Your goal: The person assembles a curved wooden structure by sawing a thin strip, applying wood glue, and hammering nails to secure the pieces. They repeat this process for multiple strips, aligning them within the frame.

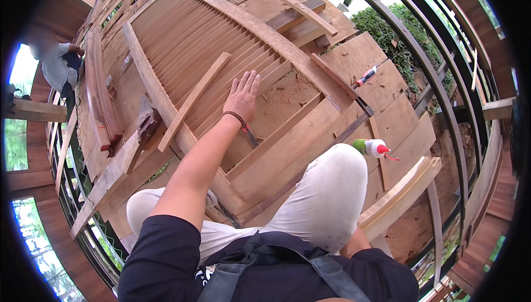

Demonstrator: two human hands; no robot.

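Observation:
My left hand (242, 96) lies flat with fingers stretched out on the slats of a louvred wooden panel (199, 39), and holds nothing. A loose wooden strip (194, 100) rests across the slats to its left. Under my wrist, partly hidden, is a tool with a red and black handle (250, 136), in the opening near the panel's close end. My right forearm (357, 242) goes down behind my right thigh; the right hand is hidden. By my right knee is a white and green bottle with a red cap (371, 147).
Another red-and-black-handled tool (365, 76) lies right of the panel. Wood offcuts (301, 17) are stacked at the far right, and dark mouldings (97, 92) lie at left. A curved timber (401, 194) is by my right leg. Another person (60, 64) sits at far left. Metal railings (453, 81) bound the right side.

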